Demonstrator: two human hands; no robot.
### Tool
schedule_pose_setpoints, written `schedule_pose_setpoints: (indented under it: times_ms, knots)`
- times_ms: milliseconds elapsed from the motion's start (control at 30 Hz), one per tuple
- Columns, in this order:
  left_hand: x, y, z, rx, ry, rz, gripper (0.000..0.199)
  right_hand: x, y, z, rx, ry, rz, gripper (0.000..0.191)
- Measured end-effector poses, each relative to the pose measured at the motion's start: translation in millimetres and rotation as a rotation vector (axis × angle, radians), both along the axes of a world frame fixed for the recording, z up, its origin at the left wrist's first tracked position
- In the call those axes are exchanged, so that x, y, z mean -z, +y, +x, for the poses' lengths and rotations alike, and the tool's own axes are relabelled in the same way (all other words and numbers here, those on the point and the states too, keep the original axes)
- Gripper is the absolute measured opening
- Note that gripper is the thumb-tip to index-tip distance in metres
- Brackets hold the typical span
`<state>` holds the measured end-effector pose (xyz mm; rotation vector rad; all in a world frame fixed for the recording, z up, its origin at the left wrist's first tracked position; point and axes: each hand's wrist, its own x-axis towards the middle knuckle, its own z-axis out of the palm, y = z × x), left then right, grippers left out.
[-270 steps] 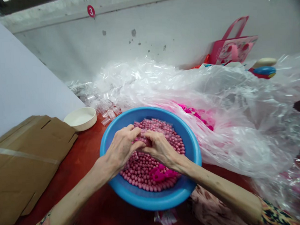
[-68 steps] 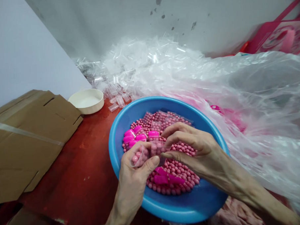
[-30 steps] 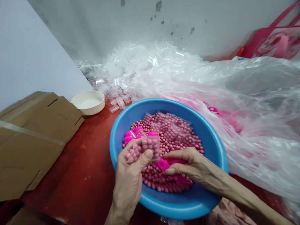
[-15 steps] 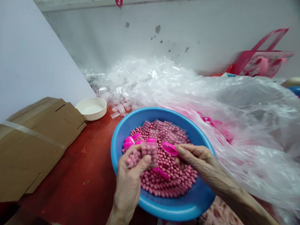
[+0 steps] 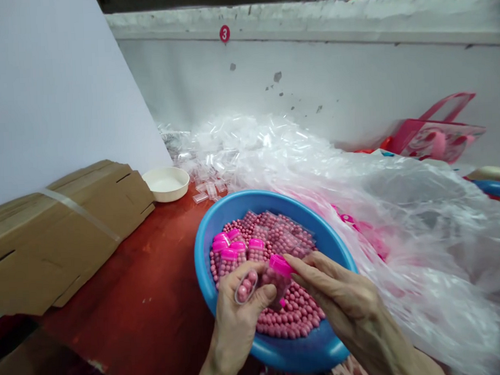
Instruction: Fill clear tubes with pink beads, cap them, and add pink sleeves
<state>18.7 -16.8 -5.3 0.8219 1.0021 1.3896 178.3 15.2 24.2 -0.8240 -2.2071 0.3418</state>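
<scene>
The left hand (image 5: 238, 320) is closed around a clear tube (image 5: 246, 287) packed with pink beads, and its thumb presses against a second tube (image 5: 278, 283), also holding beads. The right hand (image 5: 346, 307) is in a narrow pinch, its fingertips (image 5: 292, 266) at a pink cap (image 5: 280, 265) sitting on top of that second tube. Both hands are over a blue basin (image 5: 250, 198) on a red table (image 5: 133, 281), and the tubes are above its near half.

The basin holds loose pink beads (image 5: 280, 321), a cluster of capped tubes (image 5: 232, 250) toward its left, and flat clear packets of beads (image 5: 285, 235) toward its far side. Left of the basin lies a taped cardboard box (image 5: 61, 229), with a white dish (image 5: 166, 184) beyond it. A heap of small clear tubes (image 5: 248, 143) lies on the far side, a plastic sheet (image 5: 422, 246) spreads to the right, and a pink bag (image 5: 434, 138) stands by the far wall (image 5: 311, 80).
</scene>
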Motion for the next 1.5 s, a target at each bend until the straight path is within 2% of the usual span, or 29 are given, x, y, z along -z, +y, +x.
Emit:
schedule_pose_setpoints:
  times_ms: [133, 300, 467, 600, 767, 867, 967, 1033, 1200, 1267, 1400, 1500]
  knots:
    - [-0.9, 0, -1, 0.007, -0.019, -0.01, 0.01, 0.7, 0, 3, -0.037, -0.033, 0.055, 0.043]
    - [-1.4, 3, -3, 0.138, -0.19, -0.041, 0.011, -5.9, 1, 3, -0.002, -0.075, 0.041, 0.044]
    - [-2.1, 8, -2, 0.219, -0.258, -0.083, 0.013, -12.0, 3, 9, -0.001, -0.176, 0.163, 0.051]
    - [-2.7, 9, -1, 0.25, -0.276, -0.115, 0.012, -7.8, 5, 16, -0.008, -0.264, 0.222, 0.06]
    - [-1.6, 10, -2, 0.27, -0.264, -0.15, 0.013, -5.0, 8, 13, -0.022, -0.248, 0.251, 0.051]
    - [0.7, 11, -2, 0.272, -0.256, -0.147, 0.014, -1.6, 5, 8, 0.003, -0.308, 0.337, 0.057]
    - [2.3, 11, -2, 0.285, -0.251, -0.147, 0.013, 4.1, 2, 6, 0.043, -0.338, 0.422, 0.054]
    - [2.5, 10, -2, 0.286, -0.237, -0.152, 0.013, 7.1, 3, 7, 0.065, -0.291, 0.392, 0.05]
    - [0.8, 9, -2, 0.239, -0.195, -0.155, 0.017, 8.3, 8, 10, 0.049, -0.137, 0.056, 0.042]
    - [-0.2, 9, -3, 0.231, -0.202, -0.154, 0.016, 8.9, 7, 9, 0.052, -0.13, 0.086, 0.05]
    - [-1.5, 11, -4, 0.277, -0.204, -0.181, 0.012, 7.7, 3, 11, 0.041, -0.179, 0.285, 0.062]
    - [-1.6, 11, -3, 0.305, -0.209, -0.198, 0.012, 1.0, 1, 15, 0.022, -0.299, 0.291, 0.06]
